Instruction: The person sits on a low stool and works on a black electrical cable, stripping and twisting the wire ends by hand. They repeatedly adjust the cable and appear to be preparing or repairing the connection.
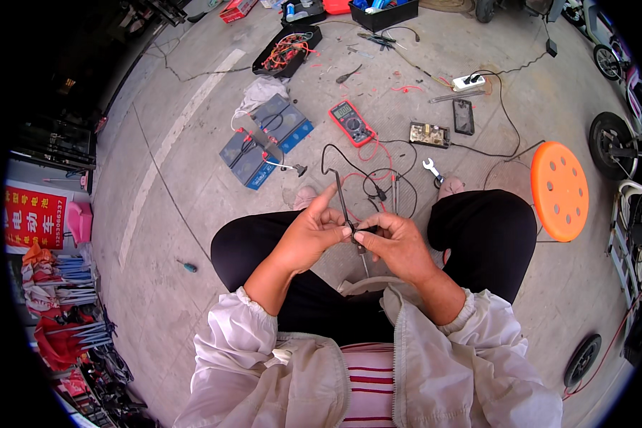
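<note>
Above my lap, both hands meet with their fingertips almost touching. My left hand [312,230] pinches a thin black cable [340,191] between thumb and fingers, with one finger pointing up along it. Beside it, my right hand [398,244] pinches at the same spot, where a small dark piece lies partly hidden by the fingers. Below the fingertips, a slim metal shaft [365,265] points down toward my lap; its kind cannot be made out. The cable rises, bends over and runs back to the floor. A red multimeter [352,123] lies ahead with its leads spread out.
Left of the multimeter rest blue-grey batteries [269,135]. An open circuit box [429,135], a black case [463,116], a power strip [469,82] and a wrench [432,171] lie to the right. An orange round stool [560,191] stands right; a screwdriver [187,266] lies left.
</note>
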Demonstrator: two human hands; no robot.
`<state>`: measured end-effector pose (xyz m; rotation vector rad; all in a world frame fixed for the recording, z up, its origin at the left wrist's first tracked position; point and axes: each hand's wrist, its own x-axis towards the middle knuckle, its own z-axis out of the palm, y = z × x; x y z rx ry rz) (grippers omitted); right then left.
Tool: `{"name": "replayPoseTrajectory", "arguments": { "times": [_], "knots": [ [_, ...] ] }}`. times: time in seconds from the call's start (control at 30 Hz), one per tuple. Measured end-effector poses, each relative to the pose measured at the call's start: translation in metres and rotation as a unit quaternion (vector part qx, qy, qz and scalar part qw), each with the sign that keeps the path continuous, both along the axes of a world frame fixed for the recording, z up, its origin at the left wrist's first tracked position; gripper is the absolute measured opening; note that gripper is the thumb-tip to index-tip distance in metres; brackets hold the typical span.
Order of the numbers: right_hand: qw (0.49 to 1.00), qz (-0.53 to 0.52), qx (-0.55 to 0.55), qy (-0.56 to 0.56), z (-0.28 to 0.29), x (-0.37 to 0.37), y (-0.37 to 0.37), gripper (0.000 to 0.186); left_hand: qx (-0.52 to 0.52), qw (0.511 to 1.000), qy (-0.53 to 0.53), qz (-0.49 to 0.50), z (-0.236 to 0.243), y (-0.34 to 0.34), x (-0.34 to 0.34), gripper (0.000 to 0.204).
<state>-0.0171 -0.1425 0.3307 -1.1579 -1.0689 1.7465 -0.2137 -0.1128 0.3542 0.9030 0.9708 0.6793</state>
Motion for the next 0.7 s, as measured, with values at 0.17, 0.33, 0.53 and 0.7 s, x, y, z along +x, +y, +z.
{"name": "replayPoseTrajectory", "arguments": {
  "times": [0.17,0.33,0.53,0.7],
  "knots": [
    [0.993,-0.034,0.113,-0.023,-0.011,-0.003,-0.004,0.018,-0.018,1.000,-0.025,-0.007,0.002,0.003,0.001,0.079],
    [0.951,-0.003,0.267,-0.159,0.013,-0.002,-0.007,0.023,-0.038,0.998,0.004,0.042,0.000,0.003,-0.001,0.076],
    [0.994,-0.064,-0.026,0.081,0.003,0.001,0.003,0.017,-0.013,1.000,0.008,0.009,0.007,0.001,0.002,0.075],
    [0.998,-0.016,-0.045,0.042,-0.011,-0.001,0.001,0.018,-0.002,0.999,0.032,-0.026,0.007,0.001,0.002,0.075]
  ]
}}
